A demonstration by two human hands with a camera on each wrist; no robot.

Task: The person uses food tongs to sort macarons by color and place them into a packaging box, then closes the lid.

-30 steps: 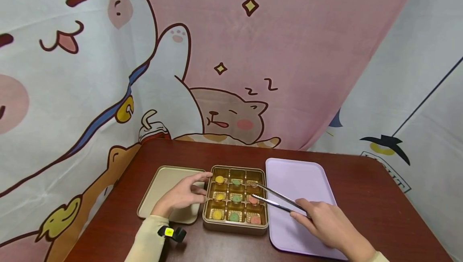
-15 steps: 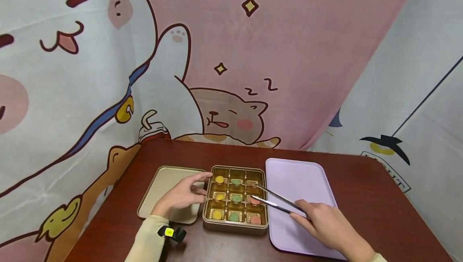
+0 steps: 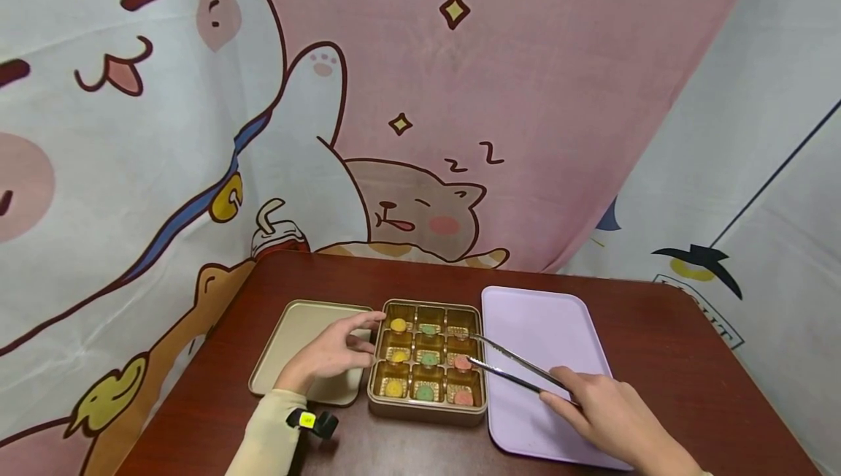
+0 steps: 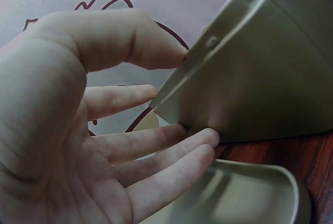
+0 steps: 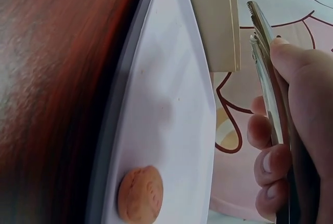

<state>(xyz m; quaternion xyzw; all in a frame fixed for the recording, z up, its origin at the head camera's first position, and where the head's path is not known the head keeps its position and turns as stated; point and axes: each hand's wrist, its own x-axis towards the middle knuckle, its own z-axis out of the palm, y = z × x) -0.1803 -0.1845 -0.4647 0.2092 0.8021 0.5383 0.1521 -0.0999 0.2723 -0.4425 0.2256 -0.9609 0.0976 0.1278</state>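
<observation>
A gold tin box (image 3: pixel 423 412), divided into several compartments, holds small round patterned cakes. A yellow cake (image 3: pixel 394 388), a green cake (image 3: pixel 425 393) and a pink cake (image 3: pixel 463 396) lie in its front row. With relaxed fingers, my left hand (image 3: pixel 331 350) touches the box's left side; the left wrist view has its fingertips against the outer wall. My right hand (image 3: pixel 607 410) grips metal tongs (image 3: pixel 506 377), whose serrated tips are parted over the right column, beside the middle pink cake (image 3: pixel 462 363). Nothing is pinched between them. The far right compartment's contents are unclear.
The box's gold lid (image 3: pixel 289 348) lies to the left, partly under my left hand. A lilac tray (image 3: pixel 525 315) lies right of the box; the right wrist view has an orange-pink cake (image 5: pixel 140 195) on it. A printed cloth (image 3: pixel 558 96) hangs behind the table (image 3: pixel 657 359).
My right hand and the tongs have shifted slightly right, and the tips stand a bit wider, off the middle pink cake. My left hand has stayed at the box.
</observation>
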